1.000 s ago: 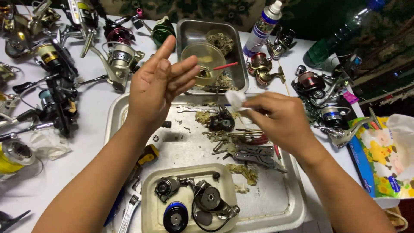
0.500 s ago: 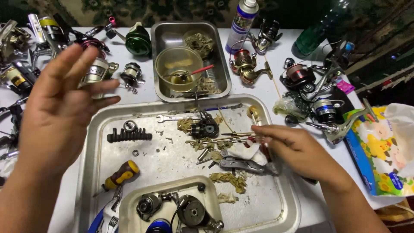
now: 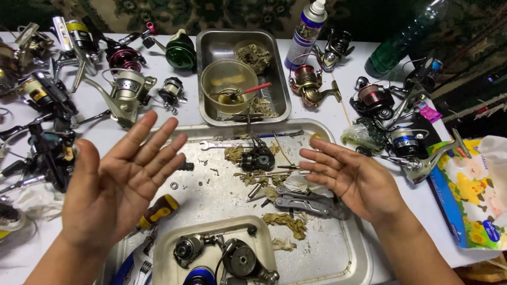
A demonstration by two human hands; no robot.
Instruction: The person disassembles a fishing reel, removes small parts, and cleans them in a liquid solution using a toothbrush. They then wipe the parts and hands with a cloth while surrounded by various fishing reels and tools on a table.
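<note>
Large tray [image 3: 338, 253]: brushed metal, dull and scuffed. Multi-tool [image 3: 309, 203]: matt grey steel. Bowl [image 3: 229, 84]: clear, glossy plastic.

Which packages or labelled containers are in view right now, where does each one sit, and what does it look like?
Spray can: far side of the table, right of the steel pan; upright cylinder, white cap, blue and white label.
Green bottle: far right corner; dark green translucent plastic, leaning.
Soft packet: right table edge, past the right hand; flat pack, blue border, yellow cartoon figures.
Pink tag: among the reels at right; small, bright pink.
No screens or signs.
</note>
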